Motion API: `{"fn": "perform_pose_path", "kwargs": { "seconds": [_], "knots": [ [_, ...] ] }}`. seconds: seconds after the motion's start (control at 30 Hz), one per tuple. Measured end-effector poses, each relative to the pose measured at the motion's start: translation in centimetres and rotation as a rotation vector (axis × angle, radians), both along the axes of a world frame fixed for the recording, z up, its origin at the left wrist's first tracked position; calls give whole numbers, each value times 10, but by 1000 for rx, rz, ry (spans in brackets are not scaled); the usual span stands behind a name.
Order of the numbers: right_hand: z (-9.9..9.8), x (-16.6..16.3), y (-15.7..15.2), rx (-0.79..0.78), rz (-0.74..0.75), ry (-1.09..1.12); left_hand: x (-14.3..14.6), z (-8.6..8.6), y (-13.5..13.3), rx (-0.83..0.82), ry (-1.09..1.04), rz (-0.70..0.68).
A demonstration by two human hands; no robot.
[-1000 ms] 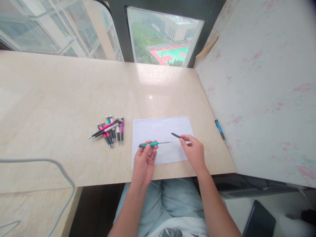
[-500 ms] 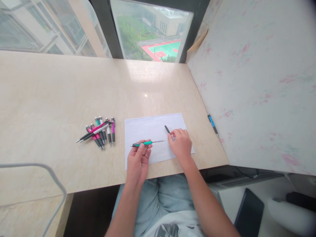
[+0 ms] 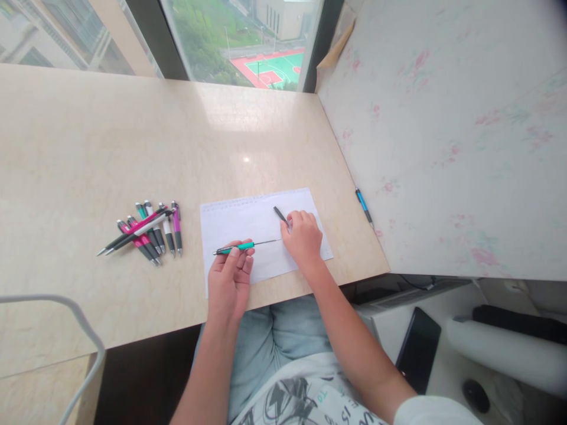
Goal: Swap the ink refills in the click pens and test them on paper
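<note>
My left hand (image 3: 232, 274) is closed on the green upper barrel of a pen (image 3: 244, 246), held above the paper's lower left part. From its right end sticks a thin ink refill (image 3: 264, 242) with a spring around it. My right hand (image 3: 303, 239) is closed on a black pen grip section (image 3: 279, 213), whose end shows beyond the fingers, pointing up and left. Refill tip and right fingertips are close together; I cannot tell whether they touch. Under both hands lies a white sheet of paper (image 3: 261, 211).
Left of the paper lies a pile of pens (image 3: 142, 238) in pink, white, green and purple with black grips. A blue pen (image 3: 364, 205) lies along the wall at the right. A grey cable (image 3: 82, 319) arches over the desk's lower left. The desk's front edge runs below my hands.
The whole view has shifted, so the desk items appear further left and higher. Both hands keep their holds. The spring around the refill now shows more plainly.
</note>
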State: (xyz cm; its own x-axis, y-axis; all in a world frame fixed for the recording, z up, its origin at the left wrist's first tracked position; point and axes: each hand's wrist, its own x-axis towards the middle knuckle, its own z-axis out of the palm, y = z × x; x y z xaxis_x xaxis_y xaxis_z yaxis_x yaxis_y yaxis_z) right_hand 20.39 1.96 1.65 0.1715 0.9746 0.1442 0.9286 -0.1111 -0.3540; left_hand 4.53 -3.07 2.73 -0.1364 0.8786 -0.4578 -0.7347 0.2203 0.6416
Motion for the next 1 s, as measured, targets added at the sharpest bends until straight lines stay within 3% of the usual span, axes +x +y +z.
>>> {"fn": "perform_pose_path", "kwargs": {
  "seconds": [0.17, 0.3, 0.43, 0.6, 1.0],
  "knots": [
    [7, 3, -5, 76, 22, 131, -1, 4, 1, -11, 6, 9],
    [24, 6, -21, 198, 99, 525, -3, 4, 2, -11, 1, 10],
    [39, 4, -36, 75, 223, 847, -2, 3, -1, 0, 13, -7],
    [41, 1, -43, 43, 333, 810, 1, 6, -5, 2, 46, -27],
    [40, 6, -43, 30, 427, 753, 2, 12, -9, 24, 31, -100]
  ]
}}
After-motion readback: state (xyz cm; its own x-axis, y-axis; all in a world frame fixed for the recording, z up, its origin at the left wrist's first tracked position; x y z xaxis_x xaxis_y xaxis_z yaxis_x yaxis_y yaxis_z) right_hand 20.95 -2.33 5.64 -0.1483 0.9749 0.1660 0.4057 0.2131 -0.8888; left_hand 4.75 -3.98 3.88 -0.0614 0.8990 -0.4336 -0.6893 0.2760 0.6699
